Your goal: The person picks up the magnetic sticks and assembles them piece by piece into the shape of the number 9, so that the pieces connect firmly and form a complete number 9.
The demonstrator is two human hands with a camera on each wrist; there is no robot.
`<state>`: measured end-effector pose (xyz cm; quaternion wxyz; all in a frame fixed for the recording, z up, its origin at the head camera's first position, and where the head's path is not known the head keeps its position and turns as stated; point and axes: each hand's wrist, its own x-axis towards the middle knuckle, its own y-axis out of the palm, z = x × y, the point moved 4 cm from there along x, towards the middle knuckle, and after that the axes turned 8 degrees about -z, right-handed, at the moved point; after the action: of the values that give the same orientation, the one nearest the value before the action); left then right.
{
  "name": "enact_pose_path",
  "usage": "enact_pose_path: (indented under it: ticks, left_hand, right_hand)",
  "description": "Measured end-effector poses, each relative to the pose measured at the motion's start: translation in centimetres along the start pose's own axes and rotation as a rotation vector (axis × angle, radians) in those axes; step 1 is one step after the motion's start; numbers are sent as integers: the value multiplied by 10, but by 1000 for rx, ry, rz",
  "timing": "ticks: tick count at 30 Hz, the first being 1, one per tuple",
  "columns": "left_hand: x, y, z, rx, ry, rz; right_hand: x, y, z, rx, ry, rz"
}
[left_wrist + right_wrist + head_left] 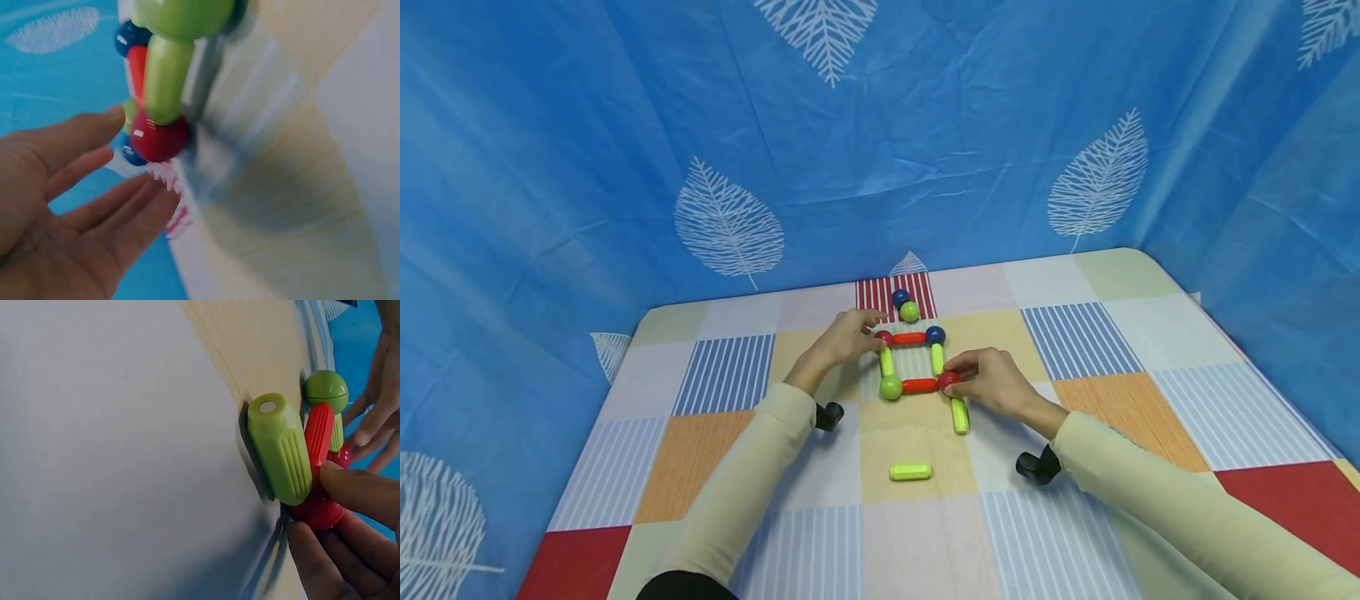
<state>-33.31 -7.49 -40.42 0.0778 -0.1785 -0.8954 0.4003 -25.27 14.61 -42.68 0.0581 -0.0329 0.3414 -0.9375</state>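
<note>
A square of toy rods and balls lies on the cloth. Two red rods point(919, 386) and two lime rods point(887, 362) form its sides. Its corners are a green ball point(891, 387), a blue ball point(935, 335) and two red balls. My right hand point(994, 382) pinches the near-right red ball point(319, 512) between thumb and fingers. From that ball another lime rod point(279, 450) extends towards me. Beside the far-left red ball point(159, 136), my left hand point(847, 335) holds its fingers spread, gripping nothing; whether a fingertip touches the ball I cannot tell.
Nearer me lies a loose lime rod point(910, 472). Beyond the square, a dark blue ball point(901, 297) and a lime ball point(910, 312) sit close together. A patchwork cloth point(805, 550) covers the table, and a blue leaf-print curtain point(925, 167) hangs behind.
</note>
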Motion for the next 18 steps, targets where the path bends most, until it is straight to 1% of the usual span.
enact_pose_path:
  ticks: [3,5,7,9,13,18]
  left_hand:
    - [-15,-2,-13,72,81,-30]
    - [-27,1,-21,108,120,-38]
    - [-38,6,-27,131,141,-17]
    - [-45,13,-30,135,145,9]
    - [-52,24,-32,161,152,40]
    - [-55,29,-30,194,168,31]
  right_hand:
    - [0,0,1,-4,-4,1]
    - [0,-1,1,-10,-10,3]
    - [0,-2,2,-15,-14,1]
    - [0,-3,2,-19,-16,-3]
    - [-1,-3,2,-5,-10,-6]
    - [-2,-1,2,7,-4,6]
